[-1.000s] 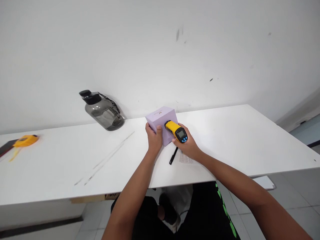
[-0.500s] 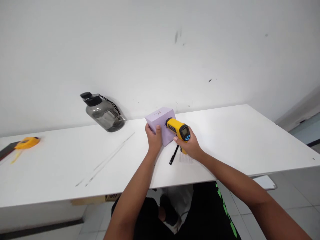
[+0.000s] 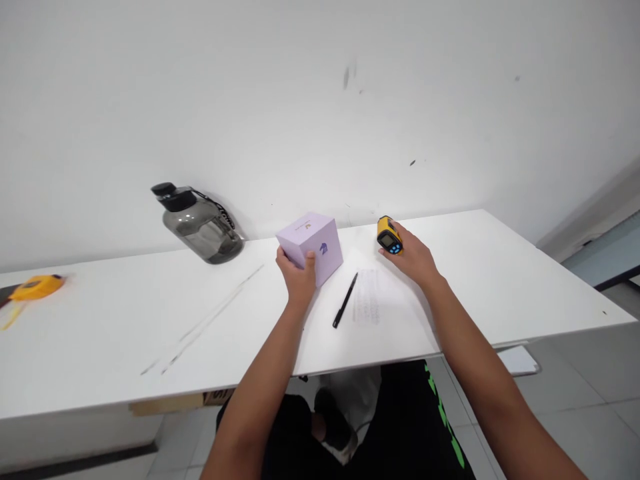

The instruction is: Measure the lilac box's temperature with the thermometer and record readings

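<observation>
At the frame's centre, the left hand (image 3: 299, 279) pinches a lavender cardboard box (image 3: 327, 263) between thumb and fingers. Right of centre, the right hand (image 3: 416, 259) curls around a yellow-and-black infrared thermometer (image 3: 389, 240). The box looks light, stiff and dentable, best held across opposite sides; the thermometer's rigid plastic probably suits a firm grip below its display.

The location is an indoor workspace, either an office or a light workshop; the narrow framing does not settle which. Indicators: a long white worktop (image 3: 465, 267) set against a scuffed white wall (image 3: 280, 87), with a grey tiled floor (image 3: 585, 400) below. Equipment on the worktop includes a yellow tape measure (image 3: 37, 287), a black pen (image 3: 345, 300) and a drinking bottle (image 3: 203, 227).
</observation>
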Action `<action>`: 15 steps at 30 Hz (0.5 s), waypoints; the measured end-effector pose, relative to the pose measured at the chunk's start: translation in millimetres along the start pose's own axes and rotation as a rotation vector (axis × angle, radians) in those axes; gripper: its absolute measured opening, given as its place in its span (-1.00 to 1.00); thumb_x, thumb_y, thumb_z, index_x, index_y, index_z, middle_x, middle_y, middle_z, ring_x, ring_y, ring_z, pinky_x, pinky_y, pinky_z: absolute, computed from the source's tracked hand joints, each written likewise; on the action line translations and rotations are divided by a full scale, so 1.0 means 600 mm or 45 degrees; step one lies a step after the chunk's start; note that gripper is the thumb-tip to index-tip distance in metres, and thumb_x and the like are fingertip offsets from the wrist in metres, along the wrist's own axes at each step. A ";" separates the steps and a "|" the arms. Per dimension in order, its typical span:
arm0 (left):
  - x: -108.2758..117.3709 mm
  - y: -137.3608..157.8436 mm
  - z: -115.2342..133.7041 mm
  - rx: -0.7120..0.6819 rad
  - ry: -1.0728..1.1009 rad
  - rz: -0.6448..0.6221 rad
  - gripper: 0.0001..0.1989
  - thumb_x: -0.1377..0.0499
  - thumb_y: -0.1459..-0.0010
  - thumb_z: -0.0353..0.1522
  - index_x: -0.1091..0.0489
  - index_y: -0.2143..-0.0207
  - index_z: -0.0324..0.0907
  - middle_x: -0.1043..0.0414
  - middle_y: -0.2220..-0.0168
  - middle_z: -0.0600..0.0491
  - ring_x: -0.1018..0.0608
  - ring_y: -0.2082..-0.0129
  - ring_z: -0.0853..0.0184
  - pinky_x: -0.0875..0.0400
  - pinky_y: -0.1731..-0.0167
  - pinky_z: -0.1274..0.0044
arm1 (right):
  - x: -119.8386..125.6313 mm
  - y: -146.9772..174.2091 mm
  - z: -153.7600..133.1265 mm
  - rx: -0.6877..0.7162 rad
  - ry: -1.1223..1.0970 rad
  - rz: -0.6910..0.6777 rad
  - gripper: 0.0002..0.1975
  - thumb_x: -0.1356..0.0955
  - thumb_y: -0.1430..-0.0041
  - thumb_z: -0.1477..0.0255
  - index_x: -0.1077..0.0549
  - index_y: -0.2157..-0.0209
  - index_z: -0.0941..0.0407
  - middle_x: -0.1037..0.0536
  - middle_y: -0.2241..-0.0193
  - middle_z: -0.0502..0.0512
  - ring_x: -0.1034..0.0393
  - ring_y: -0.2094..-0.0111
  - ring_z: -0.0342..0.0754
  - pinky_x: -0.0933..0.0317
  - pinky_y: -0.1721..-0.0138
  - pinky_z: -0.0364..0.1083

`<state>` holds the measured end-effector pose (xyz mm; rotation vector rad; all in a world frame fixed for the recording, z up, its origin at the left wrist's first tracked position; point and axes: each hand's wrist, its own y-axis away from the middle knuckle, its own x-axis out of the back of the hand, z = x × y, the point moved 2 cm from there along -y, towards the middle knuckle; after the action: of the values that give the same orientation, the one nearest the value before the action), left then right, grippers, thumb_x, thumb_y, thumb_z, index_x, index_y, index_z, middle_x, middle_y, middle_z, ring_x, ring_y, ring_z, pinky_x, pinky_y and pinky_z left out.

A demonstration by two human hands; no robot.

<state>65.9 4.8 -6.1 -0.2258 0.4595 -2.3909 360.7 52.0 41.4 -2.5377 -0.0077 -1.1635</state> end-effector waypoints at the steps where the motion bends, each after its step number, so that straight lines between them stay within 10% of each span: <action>1: 0.001 -0.001 -0.001 -0.003 -0.003 0.009 -0.03 -0.34 -0.08 0.14 -0.04 -0.35 -0.09 -0.09 -0.39 -0.31 -0.24 -0.43 -0.10 -0.13 -0.43 0.10 | -0.002 -0.002 0.004 0.002 0.066 -0.032 -0.21 -0.42 -0.26 0.16 -0.19 -0.46 -0.04 -0.55 -0.19 0.25 -0.45 -0.18 0.31 -0.39 -0.05 0.18; 15: 0.001 -0.004 -0.007 -0.047 -0.011 0.018 0.07 -0.34 -0.01 0.24 -0.04 -0.37 -0.11 -0.10 -0.38 -0.32 -0.25 -0.44 -0.08 -0.15 -0.44 0.15 | -0.043 -0.012 0.009 -0.092 0.506 -0.316 -0.19 -0.38 -0.31 -0.03 -0.19 -0.46 0.01 -0.52 -0.12 0.37 -0.46 -0.07 0.32 -0.30 0.11 0.05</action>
<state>62.9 7.4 -9.2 -0.2482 0.4999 -2.3680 346.5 63.8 21.5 -2.3682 -0.1905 -1.7768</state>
